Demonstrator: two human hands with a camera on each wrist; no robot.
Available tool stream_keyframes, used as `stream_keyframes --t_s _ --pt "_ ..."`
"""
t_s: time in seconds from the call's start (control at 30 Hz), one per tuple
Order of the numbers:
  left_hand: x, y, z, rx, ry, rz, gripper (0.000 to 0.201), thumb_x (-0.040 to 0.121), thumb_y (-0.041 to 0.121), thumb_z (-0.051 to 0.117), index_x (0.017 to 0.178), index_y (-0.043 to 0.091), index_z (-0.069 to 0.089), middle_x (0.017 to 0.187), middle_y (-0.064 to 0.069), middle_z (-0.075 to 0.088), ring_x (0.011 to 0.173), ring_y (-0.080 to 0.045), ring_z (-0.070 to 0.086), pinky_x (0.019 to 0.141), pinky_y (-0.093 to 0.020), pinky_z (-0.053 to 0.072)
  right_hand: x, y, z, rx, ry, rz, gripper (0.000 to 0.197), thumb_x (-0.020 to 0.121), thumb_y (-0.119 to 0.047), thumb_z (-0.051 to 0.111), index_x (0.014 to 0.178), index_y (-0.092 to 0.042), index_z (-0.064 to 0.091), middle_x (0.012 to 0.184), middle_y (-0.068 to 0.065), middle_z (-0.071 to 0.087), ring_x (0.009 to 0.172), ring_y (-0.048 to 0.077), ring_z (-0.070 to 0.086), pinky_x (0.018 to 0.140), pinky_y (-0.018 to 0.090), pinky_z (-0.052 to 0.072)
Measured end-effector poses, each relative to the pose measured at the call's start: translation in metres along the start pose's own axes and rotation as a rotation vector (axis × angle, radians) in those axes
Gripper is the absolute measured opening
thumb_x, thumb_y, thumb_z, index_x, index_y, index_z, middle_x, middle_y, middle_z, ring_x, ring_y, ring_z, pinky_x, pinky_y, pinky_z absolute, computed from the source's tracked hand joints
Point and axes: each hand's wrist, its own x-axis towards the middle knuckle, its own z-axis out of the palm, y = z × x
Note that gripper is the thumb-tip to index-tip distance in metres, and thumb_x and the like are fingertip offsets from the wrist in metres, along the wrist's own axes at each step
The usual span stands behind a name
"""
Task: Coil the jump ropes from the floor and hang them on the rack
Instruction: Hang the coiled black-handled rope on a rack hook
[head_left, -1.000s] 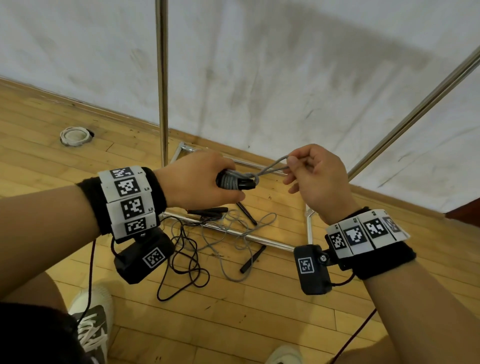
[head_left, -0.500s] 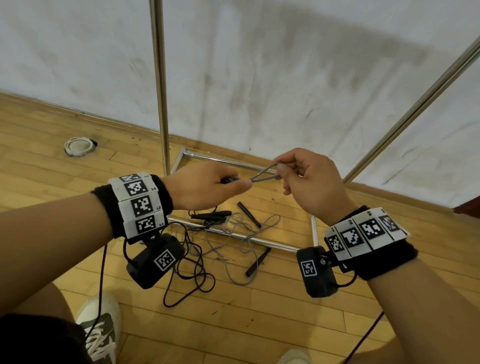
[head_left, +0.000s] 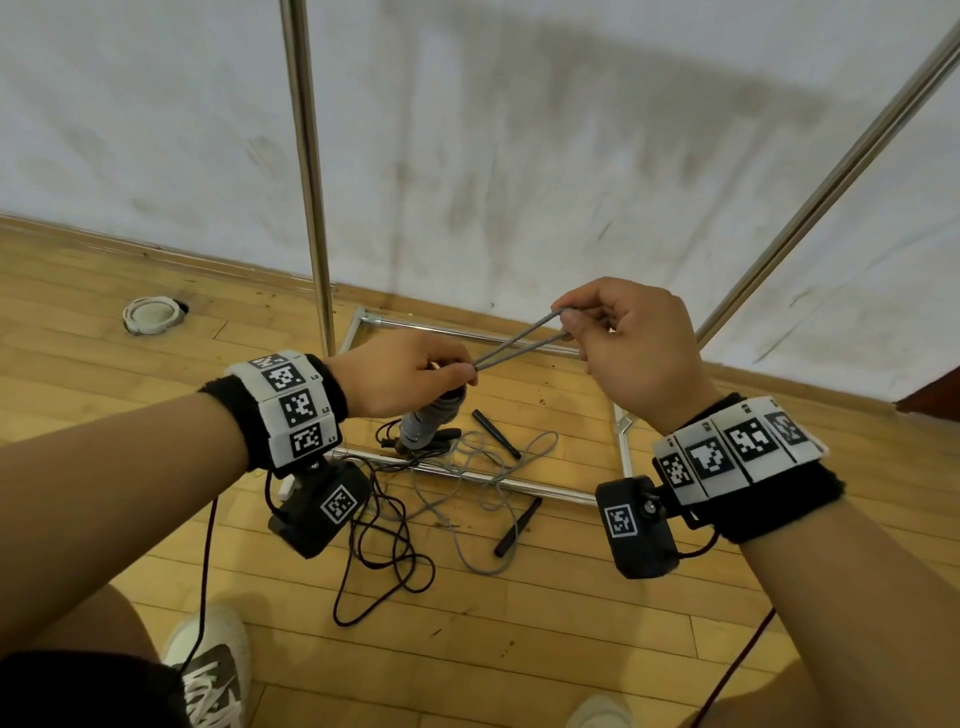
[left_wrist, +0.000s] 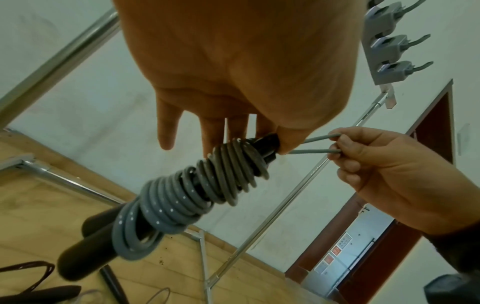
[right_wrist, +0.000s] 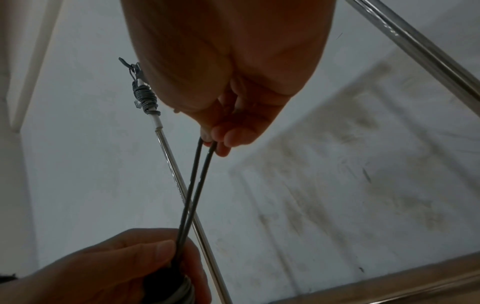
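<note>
My left hand (head_left: 460, 375) grips the top of a grey jump rope bundle (head_left: 430, 422), its cord wound in tight turns (left_wrist: 187, 197) round two black handles (left_wrist: 85, 255). The bundle hangs tilted below that hand. A short loop of the same grey cord (head_left: 519, 345) runs from my left thumb up to the right. My right hand (head_left: 569, 323) pinches the loop's end between thumb and forefinger (right_wrist: 221, 139). Both strands (right_wrist: 197, 185) are taut. The chrome rack (head_left: 307, 171) stands just behind my hands.
A tangled black rope (head_left: 384, 545) and a loose grey rope (head_left: 467, 467) with black handles (head_left: 496, 434) lie on the wooden floor across the rack's base bar (head_left: 467, 475). Grey hooks (left_wrist: 384, 45) sit on the rack's top; another coiled rope (right_wrist: 145, 98) hangs there. A white ring (head_left: 151, 314) lies far left.
The bundle has swung from level to hanging down under my left hand. My right hand has drawn the loop longer, up and to the right.
</note>
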Motion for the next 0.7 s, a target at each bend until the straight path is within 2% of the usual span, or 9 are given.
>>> stream_keyframes --t_s 0.1,0.2,0.3,0.4,0.47,0.53,0.63,0.7 --pt "-0.002 -0.001 -0.002 -0.044 0.003 0.019 0.018 0.097 0.027 0.056 0.105 0.038 0.068 0.103 0.016 0.070 0.102 -0.002 0.063 0.095 -0.033 0.051 -0.006 -0.008 0.007 -0.008 -0.039 -0.022 0.016 0.093 -0.009 0.063 0.094 -0.022 0.071 0.073 -0.016 0.063 0.065 -0.009 0.059 0.063 0.009 0.045" --pt "-0.005 0.010 -0.011 -0.256 0.047 0.087 0.024 0.090 0.018 0.068 0.102 0.038 0.067 0.102 0.015 0.074 0.100 0.003 0.066 0.093 -0.027 0.050 -0.010 -0.020 0.009 -0.022 -0.055 -0.099 0.015 0.094 -0.006 0.061 0.099 -0.015 0.072 0.074 -0.017 0.061 0.068 -0.009 0.058 0.064 0.005 0.042" --pt "-0.007 0.030 -0.017 -0.265 0.089 0.173 0.009 0.091 0.028 0.070 0.093 0.037 0.069 0.096 0.010 0.075 0.091 -0.003 0.069 0.086 -0.027 0.054 -0.010 -0.031 0.003 0.008 -0.024 -0.136 0.015 0.094 -0.006 0.061 0.099 -0.016 0.072 0.076 -0.013 0.064 0.067 -0.002 0.061 0.065 0.008 0.044" --pt "-0.009 0.049 -0.024 -0.186 0.193 0.216 0.006 0.090 0.027 0.071 0.086 0.031 0.071 0.083 0.007 0.075 0.079 -0.007 0.070 0.077 -0.028 0.055 -0.012 -0.041 -0.007 0.057 0.014 -0.151 0.014 0.093 -0.008 0.063 0.100 -0.018 0.071 0.078 -0.007 0.068 0.071 0.004 0.064 0.068 0.013 0.050" --pt "-0.010 0.060 -0.033 -0.170 0.294 0.225 0.005 0.088 0.024 0.072 0.085 0.028 0.073 0.076 0.009 0.075 0.074 -0.005 0.069 0.072 -0.023 0.054 -0.013 -0.047 -0.015 0.202 0.022 -0.123 0.015 0.089 -0.008 0.069 0.100 -0.019 0.070 0.079 -0.005 0.068 0.072 0.004 0.063 0.068 0.019 0.052" --pt "-0.013 0.073 -0.045 -0.167 0.364 0.234 0.004 0.088 0.024 0.073 0.085 0.027 0.073 0.073 0.010 0.073 0.071 -0.002 0.069 0.069 -0.018 0.053 -0.014 -0.054 -0.021 0.359 0.000 -0.073 0.020 0.082 -0.008 0.076 0.099 -0.017 0.069 0.075 -0.008 0.065 0.070 0.007 0.060 0.064 0.020 0.050" --pt "-0.014 0.092 -0.065 -0.138 0.467 0.256 0.004 0.087 0.025 0.073 0.084 0.022 0.075 0.069 0.012 0.071 0.065 0.001 0.067 0.064 -0.013 0.052 -0.011 -0.058 -0.022 0.438 -0.010 -0.027 0.017 0.080 -0.005 0.077 0.088 -0.015 0.067 0.073 -0.006 0.066 0.068 0.010 0.060 0.062 0.025 0.050" --pt "-0.013 0.105 -0.084 -0.122 0.505 0.266 0.004 0.088 0.022 0.072 0.085 0.020 0.075 0.068 0.011 0.071 0.062 0.001 0.069 0.063 -0.015 0.055 -0.005 -0.065 -0.024 0.444 0.019 -0.028 0.016 0.082 -0.002 0.074 0.085 -0.013 0.064 0.077 -0.003 0.068 0.073 0.013 0.062 0.064 0.028 0.051"
